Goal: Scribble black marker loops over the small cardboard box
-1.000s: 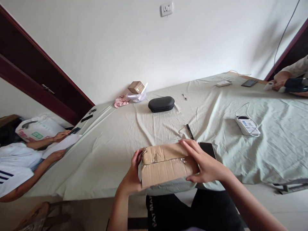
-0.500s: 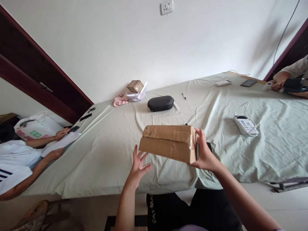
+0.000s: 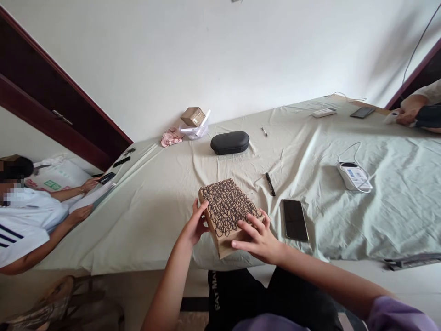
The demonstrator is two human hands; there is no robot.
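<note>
Thumb near the top edge and fingers curled partway at the side, the left hand grips the left flank of a cardboard box as I watch from afar through the head camera. The right hand, half open with fingers splayed, holds the same box by its near right corner, thumb against the near face and other fingertips reaching the top, where dense black loops are scrawled. The box sits between the two hands at the near edge of the cloth-covered table, turned at an angle to me; whether its underside touches the cloth I cannot tell. Just right of the right hand lies a dark-screened phone, and beyond that hand a black marker. Farther past both hands I see a black oval case. Well to the right of the right hand rests a white device with a looped cable. Well left of the left hand, a seated person holds a white sheet.
</note>
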